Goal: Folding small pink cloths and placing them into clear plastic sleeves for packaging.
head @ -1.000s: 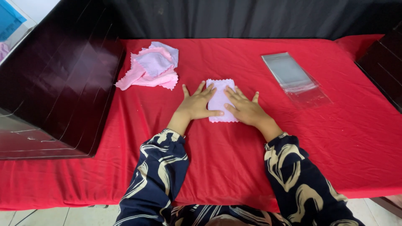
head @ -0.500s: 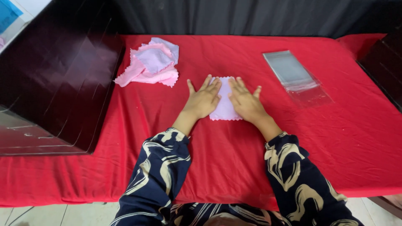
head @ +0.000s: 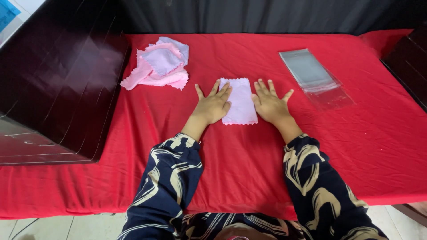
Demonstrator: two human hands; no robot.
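A small folded pale pink cloth (head: 240, 102) with zigzag edges lies flat on the red tablecloth (head: 231, 155). My left hand (head: 213, 105) rests palm down on the cloth's left edge, fingers spread. To the right of the cloth my right hand (head: 270, 105) lies flat on the table, fingers apart, at or just off the cloth's right edge. Neither hand grips anything.
A loose heap of pink and lilac cloths (head: 158, 66) sits at the back left. A stack of clear plastic sleeves (head: 313, 78) lies at the back right. Dark glossy boxes stand at the left (head: 53, 89) and at the right edge (head: 407, 62).
Both hands have slid apart sideways across the cloth, from overlapping its middle to its left and right edges. The cloth now shows flat between them.
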